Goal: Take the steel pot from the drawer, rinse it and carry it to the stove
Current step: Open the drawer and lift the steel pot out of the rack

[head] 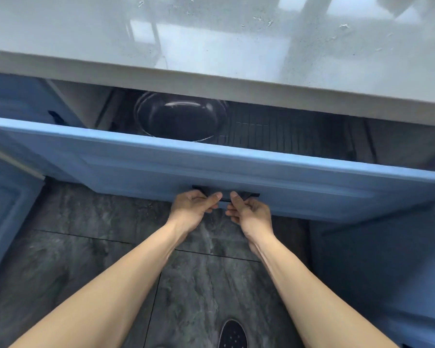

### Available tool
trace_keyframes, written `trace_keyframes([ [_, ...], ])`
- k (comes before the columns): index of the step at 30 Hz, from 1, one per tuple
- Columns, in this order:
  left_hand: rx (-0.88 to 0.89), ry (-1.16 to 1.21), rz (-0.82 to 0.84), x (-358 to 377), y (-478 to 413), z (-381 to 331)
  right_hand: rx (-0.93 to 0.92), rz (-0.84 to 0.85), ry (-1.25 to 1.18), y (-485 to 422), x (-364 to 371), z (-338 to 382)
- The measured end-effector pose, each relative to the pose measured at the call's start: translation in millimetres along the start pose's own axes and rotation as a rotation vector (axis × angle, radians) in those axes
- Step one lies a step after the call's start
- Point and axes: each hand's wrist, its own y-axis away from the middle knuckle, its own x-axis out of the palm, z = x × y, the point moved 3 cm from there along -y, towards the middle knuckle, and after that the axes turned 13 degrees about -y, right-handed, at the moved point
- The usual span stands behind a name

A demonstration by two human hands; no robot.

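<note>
Both hands are on the dark drawer handle (225, 194): left hand (194, 207) curled around its left part, right hand (250, 212) clamped on its right, thumbs nearly meeting. The blue drawer (211, 167) stands partly open under the pale countertop (211, 41). Inside, toward the left, sits the steel pot (181, 116) (dark, shiny-rimmed, partly under the counter edge) beside a ribbed dark liner (274, 134). A dark shoe (232, 334) rests on the grey tile floor (86, 247).

Bare forearms (126, 267), dark dotted shoe (232, 334).
</note>
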Motion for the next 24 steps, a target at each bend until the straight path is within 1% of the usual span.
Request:
trace_keyframes([
  [3, -0.010, -0.027, 0.017, -3.4, 28.3, 16.5, 0.026, -0.010, 0.019, 30.4, -9.3, -12.7],
  [9, -0.001, -0.160, 0.076, -12.2, 76.0, 53.6, -0.003, -0.046, 0.189, 82.6, -28.7, -40.5],
  [13, 0.036, -0.139, 0.084, -11.2, 104.3, 72.6, -0.013, -0.071, 0.179, 108.8, -40.7, -62.1],
  [16, 0.015, -0.112, 0.074, -9.2, 124.4, 87.4, 0.001, -0.086, 0.189, 129.0, -49.0, -75.5],
  [24, 0.004, -0.256, 0.054, -14.0, 167.0, 120.4, 0.022, -0.121, 0.239, 170.7, -66.2, -101.1],
])
